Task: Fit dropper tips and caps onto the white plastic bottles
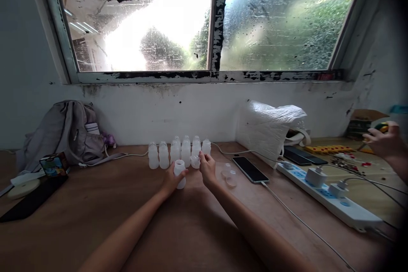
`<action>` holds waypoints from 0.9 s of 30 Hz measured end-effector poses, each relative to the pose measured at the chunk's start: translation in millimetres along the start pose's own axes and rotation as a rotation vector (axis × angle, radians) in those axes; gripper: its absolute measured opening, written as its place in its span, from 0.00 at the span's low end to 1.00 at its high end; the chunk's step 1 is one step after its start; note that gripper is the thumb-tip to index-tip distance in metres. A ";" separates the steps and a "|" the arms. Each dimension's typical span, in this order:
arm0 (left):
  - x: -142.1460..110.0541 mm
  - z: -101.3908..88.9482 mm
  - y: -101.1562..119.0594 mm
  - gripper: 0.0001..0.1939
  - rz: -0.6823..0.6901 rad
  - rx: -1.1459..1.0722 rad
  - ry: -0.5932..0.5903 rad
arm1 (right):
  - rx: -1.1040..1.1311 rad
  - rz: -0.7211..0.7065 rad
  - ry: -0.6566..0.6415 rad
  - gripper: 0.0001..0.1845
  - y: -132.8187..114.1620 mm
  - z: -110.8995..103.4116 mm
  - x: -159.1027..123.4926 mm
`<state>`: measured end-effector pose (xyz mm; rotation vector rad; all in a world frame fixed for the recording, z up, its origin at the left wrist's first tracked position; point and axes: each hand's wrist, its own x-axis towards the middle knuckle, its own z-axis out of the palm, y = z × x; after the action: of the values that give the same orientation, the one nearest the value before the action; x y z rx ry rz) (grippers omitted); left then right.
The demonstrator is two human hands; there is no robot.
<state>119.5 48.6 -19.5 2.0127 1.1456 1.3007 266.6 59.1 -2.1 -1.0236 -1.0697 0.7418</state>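
My left hand [172, 180] is wrapped round a small white translucent bottle [180, 182], which stands upright with its open mouth facing up. To its right, my right hand [208, 168] is closed in a pinch on a small clear plastic piece [195, 161], apart from the bottle's mouth; its exact shape is hard to make out. Behind both hands, several similar bottles [163, 156] stand in a row, with clear tops on them. A few clear plastic caps [231, 179] lie on the table just right of my right hand.
A phone [250, 169] with a cable and a white power strip [328, 195] lie to the right. Behind them stands a silvery insulated bag [267, 129]. A grey backpack [63, 136] sits back left. Another person's hand [387, 142] holds a tool at far right.
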 end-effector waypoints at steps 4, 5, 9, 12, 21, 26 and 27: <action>-7.9 6.8 -2.8 0.26 -0.023 -0.003 -0.221 | 0.005 -0.041 0.029 0.20 -7.8 -2.4 5.5; -9.1 6.4 -2.1 0.27 -0.013 -0.004 -0.245 | 0.004 -0.037 -0.001 0.19 -10.4 -2.8 6.6; -11.8 1.6 2.6 0.28 -0.018 0.005 -0.230 | -0.053 0.004 -0.206 0.17 -23.2 -5.5 9.3; -13.4 -0.9 5.1 0.27 -0.027 0.006 -0.189 | -0.126 0.019 -0.365 0.16 -33.8 -9.1 10.6; -15.7 -0.6 3.3 0.25 0.028 -0.047 -0.191 | -0.283 -0.012 -0.591 0.15 -58.4 -20.0 15.8; -16.1 -2.1 5.0 0.25 0.028 -0.084 -0.181 | -0.229 0.072 -0.673 0.15 -60.0 -28.3 18.3; -16.2 -2.6 5.6 0.24 0.028 -0.096 -0.187 | -0.212 0.088 -0.689 0.15 -59.4 -29.8 18.8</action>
<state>116.1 31.8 -22.2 2.0380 0.9546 1.1312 301.8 44.8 55.6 -1.0190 -1.7307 1.1117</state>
